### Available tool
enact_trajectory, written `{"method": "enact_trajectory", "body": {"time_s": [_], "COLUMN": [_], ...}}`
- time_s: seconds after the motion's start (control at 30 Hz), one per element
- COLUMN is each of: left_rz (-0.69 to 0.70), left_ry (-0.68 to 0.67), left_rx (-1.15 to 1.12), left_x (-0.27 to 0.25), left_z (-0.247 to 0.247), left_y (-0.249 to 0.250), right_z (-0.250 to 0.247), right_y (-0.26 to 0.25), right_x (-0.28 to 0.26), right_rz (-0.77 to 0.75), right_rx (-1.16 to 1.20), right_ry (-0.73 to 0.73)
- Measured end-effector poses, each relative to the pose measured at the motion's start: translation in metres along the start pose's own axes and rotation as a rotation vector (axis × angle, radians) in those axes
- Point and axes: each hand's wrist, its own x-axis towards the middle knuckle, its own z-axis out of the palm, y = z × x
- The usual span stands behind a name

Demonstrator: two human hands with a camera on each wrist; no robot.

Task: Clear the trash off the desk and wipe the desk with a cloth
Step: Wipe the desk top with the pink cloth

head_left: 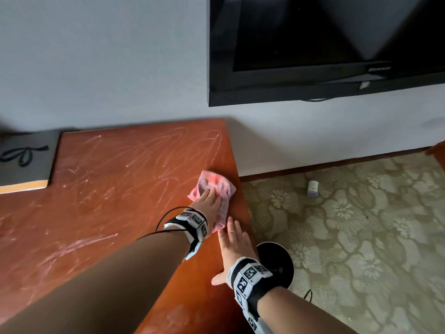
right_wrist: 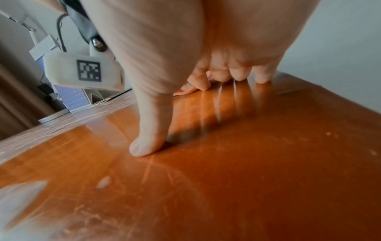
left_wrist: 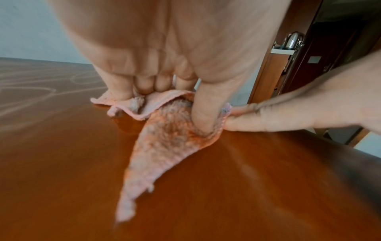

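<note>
L hand (head_left: pixel 210 201) lies flat on pink cloth (head_left: pixel 218 186), fingers straight and pressed together, thumb pushing into the fabric; cloth sits at far right edge of desk (head_left: pixel 108 189). R hand (head_left: pixel 234 247) is flat on bare wood just near of cloth, fingers slightly spread, fingertips (left_wrist: pixel 233 124) touching cloth edge. Whitish smear streaks across desk's left and far parts. Small white bottle (head_left: pixel 312 188) on carpet at right.

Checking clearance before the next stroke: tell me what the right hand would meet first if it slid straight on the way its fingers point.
Probably the pink cloth under the left hand; the right hand already nearly touches it.
</note>
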Motion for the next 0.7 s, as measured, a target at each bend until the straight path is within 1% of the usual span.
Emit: {"method": "enact_trajectory", "body": {"time_s": [0.07,0.13,0.27,0.37,0.43,0.53,0.67,0.7], "left_rz": [0.054,0.039,-0.101,-0.248,-0.305,-0.314,-0.243,-0.247], "left_ry": [-0.027,-0.078,-0.136,-0.089,-0.039,-0.039,-0.098,-0.113], "left_rx": [0.052,0.061,-0.027,-0.181,-0.231,-0.234,-0.194,-0.186], "left_x": [-0.003,-0.007,0.007,0.034,0.054,0.062,0.035,0.028], "left_z": [0.006,0.015,0.019,0.005,-0.006,-0.018,-0.001,0.004], "left_y": [0.003,0.003,-0.004,-0.019,-0.027,-0.025,-0.017,-0.019], "right_z": [-0.001,-0.003,-0.003,-0.002,-0.002,-0.001,-0.005,-0.009], "right_y": [-0.001,-0.003,-0.004,-0.003,-0.003,-0.004,-0.007,-0.006], "right_x": [-0.001,0.001,0.003,0.006,0.007,0.007,0.007,0.008], "right_rz": [0.001,0.003,0.001,0.003,0.006,-0.001,0.008,0.004], "right_rx": [-0.013,-0.021,-0.023,-0.002,0.004,0.003,-0.009,-0.013], "right_ry": [-0.007,-0.009,-0.032,-0.043,-0.042,-0.057,-0.071,-0.073]}}
